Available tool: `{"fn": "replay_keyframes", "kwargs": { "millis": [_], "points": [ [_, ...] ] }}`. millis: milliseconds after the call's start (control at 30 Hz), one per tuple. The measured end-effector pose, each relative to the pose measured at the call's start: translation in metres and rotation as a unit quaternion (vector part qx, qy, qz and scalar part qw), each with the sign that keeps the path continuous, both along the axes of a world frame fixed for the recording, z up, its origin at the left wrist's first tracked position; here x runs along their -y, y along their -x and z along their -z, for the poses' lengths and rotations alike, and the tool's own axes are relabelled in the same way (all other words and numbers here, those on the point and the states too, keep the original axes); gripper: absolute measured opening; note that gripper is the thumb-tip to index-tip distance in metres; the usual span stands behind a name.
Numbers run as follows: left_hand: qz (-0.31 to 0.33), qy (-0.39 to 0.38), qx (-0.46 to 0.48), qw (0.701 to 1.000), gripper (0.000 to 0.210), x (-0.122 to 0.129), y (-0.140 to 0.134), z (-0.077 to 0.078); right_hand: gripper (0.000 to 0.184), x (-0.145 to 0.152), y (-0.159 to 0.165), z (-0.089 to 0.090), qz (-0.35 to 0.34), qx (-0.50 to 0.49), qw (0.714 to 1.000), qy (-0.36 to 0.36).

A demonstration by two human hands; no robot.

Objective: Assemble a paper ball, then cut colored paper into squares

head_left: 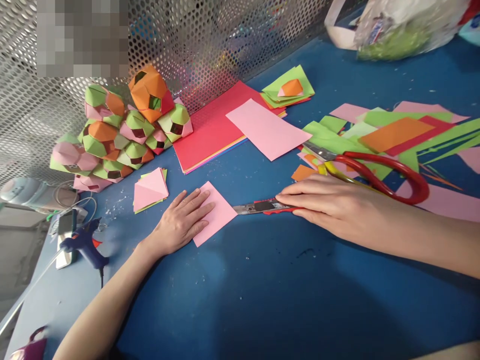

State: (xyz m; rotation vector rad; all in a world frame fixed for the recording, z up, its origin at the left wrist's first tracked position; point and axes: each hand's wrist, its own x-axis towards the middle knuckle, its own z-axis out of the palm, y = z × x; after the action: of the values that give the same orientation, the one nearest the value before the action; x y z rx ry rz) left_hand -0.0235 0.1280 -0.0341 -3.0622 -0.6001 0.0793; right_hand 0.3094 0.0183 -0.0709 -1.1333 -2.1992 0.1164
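Observation:
My left hand (183, 220) lies flat with fingers stretched over a folded-looking pink paper piece (219, 212) on the blue table, pressing on its left half. My right hand (318, 202) grips the red-and-black handle of a utility knife (264, 206). Its blade points left and meets the right corner of the pink paper. Whether the blade is inside a fold, I cannot tell. Just behind my right hand lie red-handled scissors (390, 175). A larger pink sheet (264, 130) rests on a stack of coloured paper (213, 125) farther back.
Folded paper balls (108, 140) in green, pink and orange are piled against the perforated metal screen (210, 45). Small pink and green papers (152, 190) lie left of centre. A blue glue gun (88, 245) is at far left. Paper scraps (397, 132) and a plastic bag (405, 30) are at right.

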Motion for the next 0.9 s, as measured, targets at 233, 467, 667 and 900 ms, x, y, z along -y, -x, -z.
{"fn": "replay_keyframes", "kwargs": {
  "millis": [233, 467, 667, 900],
  "points": [
    [0.007, 0.013, 0.023, 1.000, 0.044, -0.0004, 0.0006, 0.0023, 0.031, 0.0026, 0.0014, -0.0019, 0.004, 0.007, 1.000, -0.005],
    [0.005, 0.026, 0.031, 0.999, 0.044, -0.0007, 0.0004, 0.0019, 0.030, 0.0055, 0.0026, -0.0033, 0.004, 0.011, 1.000, 0.007],
    [0.007, 0.032, 0.038, 0.999, 0.045, -0.0010, 0.0005, 0.0026, 0.032, 0.0092, 0.0066, -0.0013, 0.020, 0.002, 1.000, 0.011],
    [0.001, 0.035, 0.035, 0.999, 0.044, -0.0005, -0.0005, 0.0019, 0.029, 0.0093, 0.0066, -0.0027, 0.012, -0.005, 1.000, 0.000]
  ]
}}
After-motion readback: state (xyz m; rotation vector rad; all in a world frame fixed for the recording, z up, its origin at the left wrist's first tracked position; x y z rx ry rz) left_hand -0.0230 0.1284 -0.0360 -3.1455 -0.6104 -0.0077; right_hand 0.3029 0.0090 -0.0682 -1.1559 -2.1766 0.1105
